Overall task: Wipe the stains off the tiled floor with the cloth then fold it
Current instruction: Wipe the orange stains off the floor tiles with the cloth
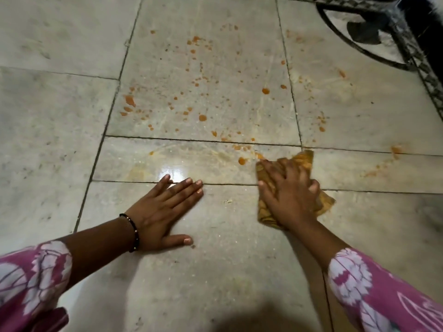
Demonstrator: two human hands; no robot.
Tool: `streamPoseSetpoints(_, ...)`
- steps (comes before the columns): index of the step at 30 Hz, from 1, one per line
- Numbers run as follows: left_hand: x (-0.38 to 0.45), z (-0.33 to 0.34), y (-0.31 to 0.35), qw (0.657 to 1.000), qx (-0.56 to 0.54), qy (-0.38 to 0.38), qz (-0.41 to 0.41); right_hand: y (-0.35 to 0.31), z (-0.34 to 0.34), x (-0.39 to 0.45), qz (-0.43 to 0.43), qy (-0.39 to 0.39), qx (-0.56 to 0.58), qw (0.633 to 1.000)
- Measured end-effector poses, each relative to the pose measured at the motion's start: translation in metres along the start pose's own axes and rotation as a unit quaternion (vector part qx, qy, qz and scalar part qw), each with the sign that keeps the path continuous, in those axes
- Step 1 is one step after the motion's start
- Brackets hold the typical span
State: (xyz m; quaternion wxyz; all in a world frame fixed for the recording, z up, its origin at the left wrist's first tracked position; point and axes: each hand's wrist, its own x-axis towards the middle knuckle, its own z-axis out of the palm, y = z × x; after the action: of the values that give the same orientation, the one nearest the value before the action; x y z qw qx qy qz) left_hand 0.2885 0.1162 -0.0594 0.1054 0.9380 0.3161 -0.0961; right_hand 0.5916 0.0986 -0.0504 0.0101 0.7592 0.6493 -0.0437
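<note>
The right hand (288, 195) presses flat on the orange cloth (303, 161), fingers spread over it, on the tiled floor (60, 116) near its right edge. The left hand (163, 212) lies open and flat on the floor beside it, holding nothing, with a dark bead bracelet (133, 232) on the wrist. Orange stains (202, 117) dot the tiles beyond the cloth, some just beside it.
</note>
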Motion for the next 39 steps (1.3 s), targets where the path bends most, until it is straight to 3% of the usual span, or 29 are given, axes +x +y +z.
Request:
streamPoseSetpoints(4, -0.003, 0.007, -0.001, 0.999, -0.024, 0.032, -0.001, -0.023, 0.007, -0.039, 0.075, 0.025, 0.004, 0.997)
streamPoseSetpoints(9, -0.004, 0.01, -0.002, 0.999, -0.037, 0.04, 0.0, -0.085, 0.009, -0.021, -0.08, 0.014, 0.009, 0.997)
streamPoseSetpoints(11, -0.003, 0.01, -0.003, 0.998, -0.037, 0.047, 0.004, -0.078, 0.002, 0.017, -0.09, -0.005, 0.019, 0.996)
streamPoseSetpoints(13, -0.003, 0.01, -0.002, 0.998, -0.04, 0.049, 0.008, -0.047, -0.001, 0.04, -0.032, -0.02, 0.022, 0.999)
streamPoseSetpoints(16, -0.003, 0.01, -0.002, 0.998, -0.046, 0.052, 0.007, -0.002, -0.004, 0.03, 0.076, 0.021, 0.016, 0.997)
streamPoseSetpoints(19, -0.003, 0.011, -0.002, 0.997, -0.044, 0.057, 0.006, -0.01, 0.005, -0.018, 0.111, 0.029, -0.011, 0.993)
streamPoseSetpoints(23, -0.003, 0.01, -0.001, 0.998, -0.042, 0.052, 0.006, -0.076, 0.008, -0.045, -0.041, 0.01, 0.002, 0.999)
streamPoseSetpoints(26, -0.003, 0.01, -0.001, 0.998, -0.042, 0.054, 0.007, -0.086, 0.003, 0.007, -0.119, 0.005, 0.016, 0.993)
streamPoseSetpoints(28, -0.003, 0.009, -0.001, 0.998, -0.044, 0.052, 0.007, -0.061, -0.003, 0.044, -0.061, -0.026, 0.032, 0.997)
streamPoseSetpoints(30, -0.002, 0.007, 0.0, 0.998, -0.046, 0.052, 0.007, -0.022, -0.005, 0.056, 0.027, 0.0, 0.039, 0.999)
streamPoseSetpoints(32, -0.001, 0.007, -0.001, 0.997, -0.046, 0.054, 0.008, 0.007, -0.006, 0.04, 0.097, 0.026, 0.021, 0.995)
streamPoseSetpoints(34, -0.001, 0.007, -0.001, 0.998, -0.044, 0.053, 0.007, 0.007, 0.001, 0.006, 0.115, 0.024, 0.003, 0.993)
streamPoseSetpoints(36, -0.001, 0.007, -0.001, 0.998, -0.043, 0.053, 0.007, -0.024, 0.003, -0.026, 0.073, 0.006, -0.003, 0.997)
streamPoseSetpoints(39, -0.002, 0.007, -0.001, 0.998, -0.037, 0.046, 0.007, -0.073, 0.005, -0.037, -0.058, -0.004, -0.002, 0.998)
